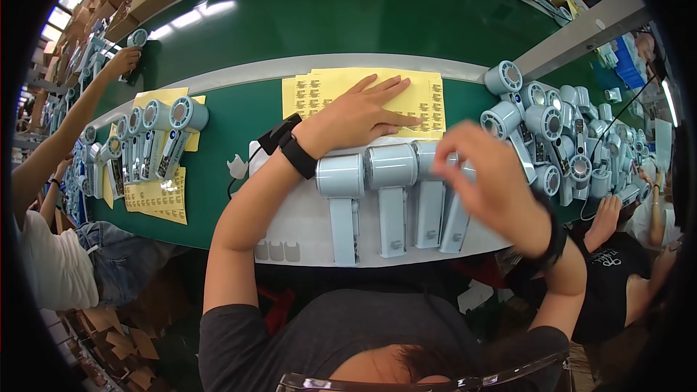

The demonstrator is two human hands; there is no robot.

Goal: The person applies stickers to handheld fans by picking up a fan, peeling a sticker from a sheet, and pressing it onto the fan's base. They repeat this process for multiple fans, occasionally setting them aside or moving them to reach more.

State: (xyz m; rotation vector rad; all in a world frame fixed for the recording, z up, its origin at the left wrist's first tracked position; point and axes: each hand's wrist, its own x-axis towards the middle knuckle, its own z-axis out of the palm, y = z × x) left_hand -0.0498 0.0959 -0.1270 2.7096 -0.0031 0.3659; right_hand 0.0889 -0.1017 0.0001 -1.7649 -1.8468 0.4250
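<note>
My left hand [356, 117] lies flat with fingers spread on a stack of yellow sheets [330, 81] bearing rows of small printed labels. Close to me, several pale-blue handheld fans lie in a row on a white sheet [290, 221], heads away from me; the leftmost fan [340, 178] is below my left wrist. Over the row's right end hovers my right hand [483, 174], blurred, fingers curled and thumb and forefinger drawn together. Whatever is pinched there is too small or smeared to make out. This hand partly hides the fans at the right.
A heap of fans [544, 122] crowds the green table on my right. To the left, more fans [152, 120] rest on yellow sheets, beside a co-worker's arm [69, 120] reaching in. A metal post [592, 33] slants at upper right. Another co-worker's hand [604, 214] is at far right.
</note>
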